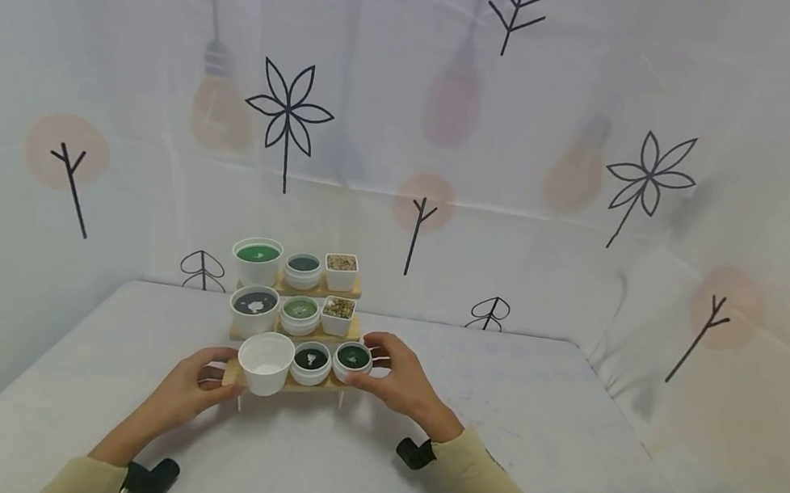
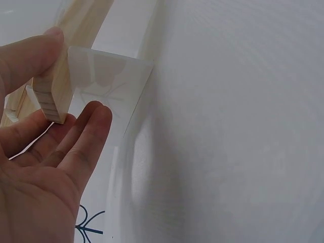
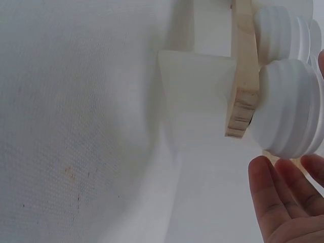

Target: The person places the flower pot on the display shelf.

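A three-tier wooden stand (image 1: 232, 373) on white legs holds several white pots. My left hand (image 1: 193, 378) pinches the left end of its lowest board (image 2: 61, 91), thumb on one side and a finger on the other. At the right end of that tier, my right hand (image 1: 398, 377) holds a small ribbed pot (image 3: 286, 109) with dark green contents, thumb in front and fingers behind. The lower fingers (image 3: 268, 197) are straight and apart from it. Beside it sit a pot with black contents (image 1: 311, 361) and a large white cup (image 1: 266, 362) that looks empty inside.
The upper tiers carry a large green-filled cup (image 1: 258, 259), a grey-filled cup (image 1: 254, 309), small round pots (image 1: 299, 314) and square pots of grainy material (image 1: 341, 273). The stand is on a white table (image 1: 490, 436) before a printed cloth backdrop (image 1: 385, 75).
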`<state>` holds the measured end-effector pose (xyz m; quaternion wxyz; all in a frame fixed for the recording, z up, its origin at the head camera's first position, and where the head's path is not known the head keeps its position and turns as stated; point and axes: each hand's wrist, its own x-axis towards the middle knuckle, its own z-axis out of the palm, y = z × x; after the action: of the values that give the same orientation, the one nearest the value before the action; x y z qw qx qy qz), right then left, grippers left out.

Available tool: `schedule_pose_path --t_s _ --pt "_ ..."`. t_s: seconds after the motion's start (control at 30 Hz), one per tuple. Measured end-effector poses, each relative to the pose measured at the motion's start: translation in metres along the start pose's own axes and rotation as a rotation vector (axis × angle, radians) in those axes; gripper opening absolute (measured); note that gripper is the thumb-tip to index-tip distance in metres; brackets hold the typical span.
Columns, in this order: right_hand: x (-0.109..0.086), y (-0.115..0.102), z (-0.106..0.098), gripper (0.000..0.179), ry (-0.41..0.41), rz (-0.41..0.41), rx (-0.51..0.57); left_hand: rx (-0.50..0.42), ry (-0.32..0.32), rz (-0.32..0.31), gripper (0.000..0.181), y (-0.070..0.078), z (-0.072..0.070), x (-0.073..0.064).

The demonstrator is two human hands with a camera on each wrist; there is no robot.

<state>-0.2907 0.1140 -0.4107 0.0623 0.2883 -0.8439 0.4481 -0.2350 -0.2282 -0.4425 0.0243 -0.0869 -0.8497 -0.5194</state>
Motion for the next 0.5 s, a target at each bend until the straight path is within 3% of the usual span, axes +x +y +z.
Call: schedule_pose_path --t_s 0.5 --pt "-0.0045 -0.0018 -0.0068 0.072 0.008 0.007 -0.017 -0.007 0.003 0.018 0.067 0.0018 -0.0003 -0.0006"
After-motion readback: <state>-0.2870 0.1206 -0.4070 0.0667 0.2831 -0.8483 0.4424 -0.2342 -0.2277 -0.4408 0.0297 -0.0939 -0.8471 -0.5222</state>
